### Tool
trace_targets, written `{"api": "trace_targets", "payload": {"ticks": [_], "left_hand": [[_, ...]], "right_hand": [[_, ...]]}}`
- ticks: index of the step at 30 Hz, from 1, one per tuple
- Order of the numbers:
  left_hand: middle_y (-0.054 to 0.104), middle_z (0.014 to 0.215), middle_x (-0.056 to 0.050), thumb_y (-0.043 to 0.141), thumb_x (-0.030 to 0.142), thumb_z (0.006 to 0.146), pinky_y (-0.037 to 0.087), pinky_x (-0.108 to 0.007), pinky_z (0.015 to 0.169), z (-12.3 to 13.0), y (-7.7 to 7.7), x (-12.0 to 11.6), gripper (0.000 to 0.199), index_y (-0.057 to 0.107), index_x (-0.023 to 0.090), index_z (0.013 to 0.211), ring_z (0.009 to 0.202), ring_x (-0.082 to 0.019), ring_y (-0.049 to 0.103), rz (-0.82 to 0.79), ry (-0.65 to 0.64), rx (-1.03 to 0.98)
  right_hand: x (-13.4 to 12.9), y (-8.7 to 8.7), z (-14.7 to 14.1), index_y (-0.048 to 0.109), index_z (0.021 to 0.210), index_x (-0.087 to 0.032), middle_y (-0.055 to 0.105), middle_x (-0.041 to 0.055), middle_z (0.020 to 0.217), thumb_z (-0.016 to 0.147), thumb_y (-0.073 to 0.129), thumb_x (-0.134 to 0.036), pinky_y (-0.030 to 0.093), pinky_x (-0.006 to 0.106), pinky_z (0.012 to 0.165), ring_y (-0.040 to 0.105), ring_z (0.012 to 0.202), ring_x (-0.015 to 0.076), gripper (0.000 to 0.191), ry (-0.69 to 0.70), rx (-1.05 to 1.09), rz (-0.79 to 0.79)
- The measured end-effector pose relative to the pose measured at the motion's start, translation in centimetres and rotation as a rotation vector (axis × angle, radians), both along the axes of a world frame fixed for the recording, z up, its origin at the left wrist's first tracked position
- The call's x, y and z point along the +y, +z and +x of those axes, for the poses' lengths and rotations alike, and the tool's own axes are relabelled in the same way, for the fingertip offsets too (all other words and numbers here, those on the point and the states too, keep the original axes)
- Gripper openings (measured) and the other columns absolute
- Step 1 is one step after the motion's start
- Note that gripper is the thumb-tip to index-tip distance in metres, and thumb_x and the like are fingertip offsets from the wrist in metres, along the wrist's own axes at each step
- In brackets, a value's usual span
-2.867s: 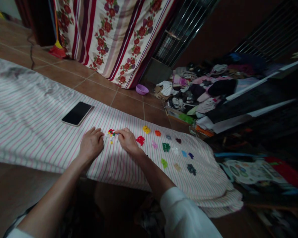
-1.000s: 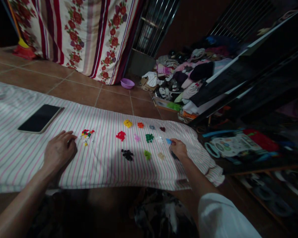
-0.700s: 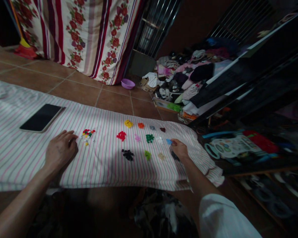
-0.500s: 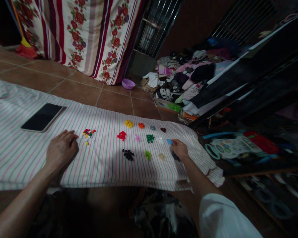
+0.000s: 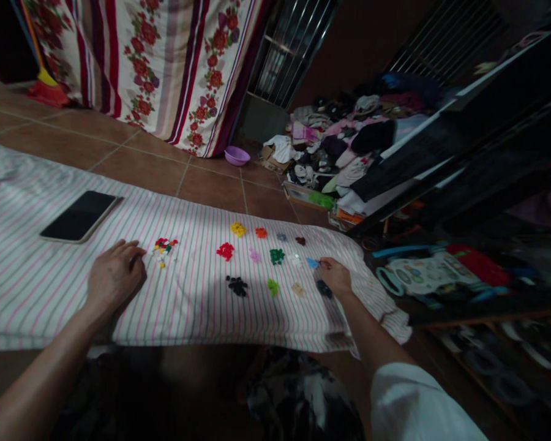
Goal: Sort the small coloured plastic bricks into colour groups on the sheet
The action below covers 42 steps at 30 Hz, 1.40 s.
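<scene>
My left hand [image 5: 114,275] rests on the striped cloth [image 5: 188,318], fingers loosely spread and nothing seen in them. Just right of its fingertips lies a small mixed pile of red, green, yellow and white pieces [image 5: 165,245]. At the far side of the sorted piles, my right hand [image 5: 336,275] has its fingertips pinched beside the light blue pieces [image 5: 311,263]; whatever is between them is too small to make out. Below that hand sit dark navy pieces [image 5: 324,288]. Nearby are white pieces [image 5: 296,260] and beige pieces [image 5: 298,288].
Further colour piles include yellow [image 5: 237,229], red [image 5: 225,251], dark green [image 5: 277,256], black [image 5: 237,286] and lime [image 5: 272,287]. A phone [image 5: 80,216] lies at the left. Beyond the cloth are a purple basin [image 5: 237,156], a clothes heap [image 5: 330,135] and a shelf at the right.
My right hand has shifted slightly right and back from the light blue pieces, uncovering more of the navy pile. My left hand has barely moved.
</scene>
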<state>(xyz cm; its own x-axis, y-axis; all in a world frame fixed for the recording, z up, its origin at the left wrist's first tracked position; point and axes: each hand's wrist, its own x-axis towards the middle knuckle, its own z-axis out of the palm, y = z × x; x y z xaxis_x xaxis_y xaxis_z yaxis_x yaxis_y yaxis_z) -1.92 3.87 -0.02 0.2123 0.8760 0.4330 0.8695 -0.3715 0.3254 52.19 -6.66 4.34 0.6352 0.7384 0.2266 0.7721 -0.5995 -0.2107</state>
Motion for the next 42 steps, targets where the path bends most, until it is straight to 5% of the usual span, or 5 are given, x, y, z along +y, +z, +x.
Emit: {"api": "trace_targets", "payload": {"ticks": [10, 19, 26, 33, 42], "left_hand": [[0.067, 0.117, -0.014, 0.04, 0.022, 0.083, 0.042, -0.044, 0.105, 0.2, 0.4, -0.2, 0.032, 0.068, 0.012, 0.094, 0.12, -0.029, 0.055, -0.028, 0.023, -0.018], [0.066, 0.119, -0.013, 0.039, 0.019, 0.085, 0.04, -0.042, 0.108, -0.2, -0.1, -0.2, 0.035, 0.07, 0.011, 0.098, 0.119, -0.027, 0.056, -0.032, 0.003, -0.043], [0.064, 0.124, -0.013, 0.041, 0.016, 0.083, 0.042, -0.046, 0.105, -0.2, 0.3, -0.5, 0.035, 0.071, 0.013, 0.101, 0.123, -0.03, 0.052, -0.057, 0.002, -0.033], [0.061, 0.128, -0.014, 0.039, 0.016, 0.086, 0.04, -0.048, 0.106, -0.1, 0.5, -0.8, 0.039, 0.072, 0.016, 0.107, 0.128, -0.034, 0.047, -0.092, 0.003, 0.004], [0.06, 0.127, -0.014, 0.04, 0.015, 0.085, 0.04, -0.048, 0.106, -0.1, 1.0, -0.9, 0.039, 0.071, 0.017, 0.108, 0.128, -0.032, 0.048, -0.106, 0.008, -0.005]], "right_hand": [[2.0, 1.9, -4.5, 0.072, 0.098, -0.019, 0.073, 0.0087, 0.097, 0.078, 0.048, -0.025, 0.05, 0.036, 0.086, 0.067, 0.09, 0.0239, 0.032, 0.203, 0.03, 0.159], [5.9, 3.0, -17.2, 0.071, 0.096, -0.02, 0.073, 0.0085, 0.097, 0.083, 0.048, -0.027, 0.051, 0.036, 0.083, 0.066, 0.091, 0.0222, 0.028, 0.749, 0.118, 0.266], [8.3, 2.2, -27.3, 0.071, 0.099, -0.02, 0.071, 0.0067, 0.095, 0.087, 0.048, -0.017, 0.05, 0.031, 0.083, 0.065, 0.09, 0.0176, 0.026, 1.065, 0.233, 0.157], [10.6, 0.3, -33.5, 0.07, 0.107, -0.018, 0.069, 0.0076, 0.103, 0.086, 0.047, -0.007, 0.047, 0.032, 0.089, 0.062, 0.098, 0.0173, 0.033, 1.137, 0.275, -0.001], [12.8, -1.3, -35.6, 0.069, 0.107, -0.019, 0.064, 0.0071, 0.104, 0.09, 0.048, -0.01, 0.044, 0.031, 0.094, 0.058, 0.1, 0.0163, 0.029, 1.122, 0.265, -0.061]]}}
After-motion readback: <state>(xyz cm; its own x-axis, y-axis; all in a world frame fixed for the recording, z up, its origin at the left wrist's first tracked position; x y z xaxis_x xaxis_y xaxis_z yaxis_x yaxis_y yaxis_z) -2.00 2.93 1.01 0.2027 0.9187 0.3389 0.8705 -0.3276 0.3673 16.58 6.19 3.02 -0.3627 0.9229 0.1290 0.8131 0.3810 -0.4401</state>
